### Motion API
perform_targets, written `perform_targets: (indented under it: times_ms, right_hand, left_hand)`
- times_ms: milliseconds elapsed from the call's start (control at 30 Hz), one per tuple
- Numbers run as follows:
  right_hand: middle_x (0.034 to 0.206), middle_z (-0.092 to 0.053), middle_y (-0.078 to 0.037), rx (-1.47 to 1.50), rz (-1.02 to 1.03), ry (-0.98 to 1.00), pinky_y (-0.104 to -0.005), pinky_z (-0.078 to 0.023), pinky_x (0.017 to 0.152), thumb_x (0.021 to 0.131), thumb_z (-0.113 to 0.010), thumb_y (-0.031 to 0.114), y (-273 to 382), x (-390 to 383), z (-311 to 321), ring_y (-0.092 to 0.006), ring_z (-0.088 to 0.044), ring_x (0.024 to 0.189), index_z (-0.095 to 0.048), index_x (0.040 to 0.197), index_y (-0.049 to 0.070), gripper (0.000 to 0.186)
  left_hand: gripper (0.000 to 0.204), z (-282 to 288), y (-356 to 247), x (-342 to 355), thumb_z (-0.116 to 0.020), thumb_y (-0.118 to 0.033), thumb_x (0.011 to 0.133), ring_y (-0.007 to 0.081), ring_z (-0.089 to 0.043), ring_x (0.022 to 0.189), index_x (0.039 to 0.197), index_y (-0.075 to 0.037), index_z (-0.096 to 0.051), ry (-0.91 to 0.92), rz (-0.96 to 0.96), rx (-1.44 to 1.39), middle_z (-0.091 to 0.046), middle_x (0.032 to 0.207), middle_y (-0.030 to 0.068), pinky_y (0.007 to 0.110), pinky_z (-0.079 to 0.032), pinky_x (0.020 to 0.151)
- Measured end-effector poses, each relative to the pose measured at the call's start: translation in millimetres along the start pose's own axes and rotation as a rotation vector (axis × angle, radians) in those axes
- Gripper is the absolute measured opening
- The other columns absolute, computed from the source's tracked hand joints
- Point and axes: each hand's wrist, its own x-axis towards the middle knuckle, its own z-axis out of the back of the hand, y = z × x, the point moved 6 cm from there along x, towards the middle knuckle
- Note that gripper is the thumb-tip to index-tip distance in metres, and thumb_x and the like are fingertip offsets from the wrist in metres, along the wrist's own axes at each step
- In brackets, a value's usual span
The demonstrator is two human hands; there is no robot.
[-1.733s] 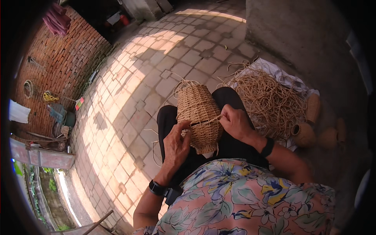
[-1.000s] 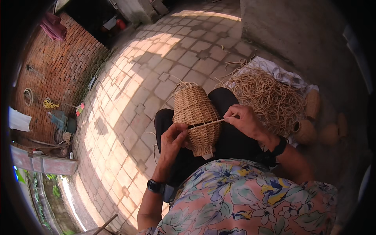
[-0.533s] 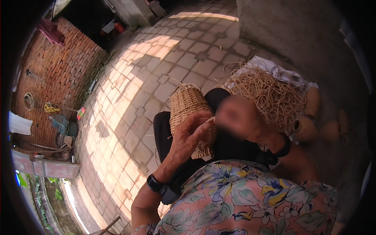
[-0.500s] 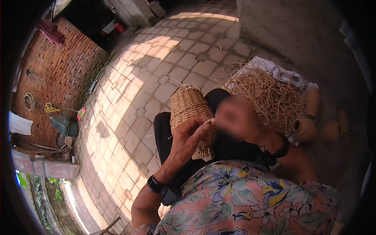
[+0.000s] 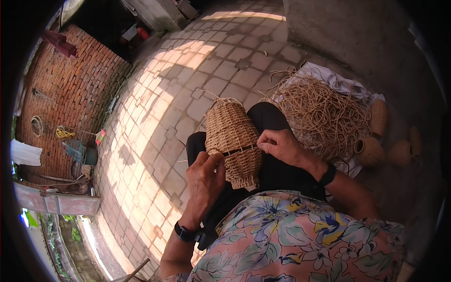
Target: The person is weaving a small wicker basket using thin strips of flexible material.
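Note:
A woven straw basket (image 5: 230, 127) with loose strand ends at its far end lies on my lap between my dark-trousered legs. A dark gap runs across its lower part, with a thin straw cord (image 5: 246, 147) along it. My left hand (image 5: 205, 176) is closed at the left end of the gap, pinching the cord, its fingertips partly hidden. My right hand (image 5: 282, 146) pinches the cord at the basket's right side.
A tangled heap of straw cord (image 5: 324, 113) lies on a white sack (image 5: 324, 73) at the right, beside several woven vessels (image 5: 371, 150). A brick wall (image 5: 80, 61) with hanging coils and items stands left. A concrete wall (image 5: 343, 28) stands back right, beyond the paving (image 5: 178, 117).
My hands were together over the basket half a second ago; now they have moved apart, the left down and leftward, the right rightward, so the gap across the basket shows again.

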Motion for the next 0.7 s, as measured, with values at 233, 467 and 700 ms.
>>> perform_targets:
  times_ms: [233,467,700]
  right_hand:
    - [0.078,-0.064,-0.008,-0.168,0.140,0.030,-0.0280,-0.047,0.063,0.084,-0.064,0.008,17,7,-18,-0.0141,-0.062,0.071,-0.062,0.090,0.000,0.010]
    - [0.081,-0.063,-0.013,-0.306,0.309,-0.013,-0.0337,-0.049,0.065,0.081,-0.065,0.006,22,7,-22,-0.0278,-0.064,0.076,-0.062,0.090,0.001,0.010]
    - [0.081,-0.062,-0.014,-0.334,0.407,-0.036,-0.0365,-0.050,0.066,0.079,-0.065,0.004,26,6,-23,-0.0319,-0.063,0.077,-0.062,0.089,0.001,0.011]
  left_hand:
    - [0.008,-8,-8,7,-0.066,-0.002,0.072,0.0281,-0.057,0.063,0.078,-0.003,-0.060,0.002,-0.024,0.128,-0.051,0.071,0.0105,0.040,-0.047,0.055]
    - [0.010,-36,-10,6,-0.066,-0.001,0.075,0.0289,-0.063,0.064,0.085,-0.005,-0.065,0.046,-0.116,0.001,-0.061,0.075,0.0123,0.037,-0.050,0.056]
    - [0.015,-49,-1,2,-0.060,-0.003,0.080,0.0294,-0.065,0.066,0.095,-0.005,-0.064,0.066,0.030,-0.208,-0.061,0.071,0.0146,0.039,-0.051,0.057]
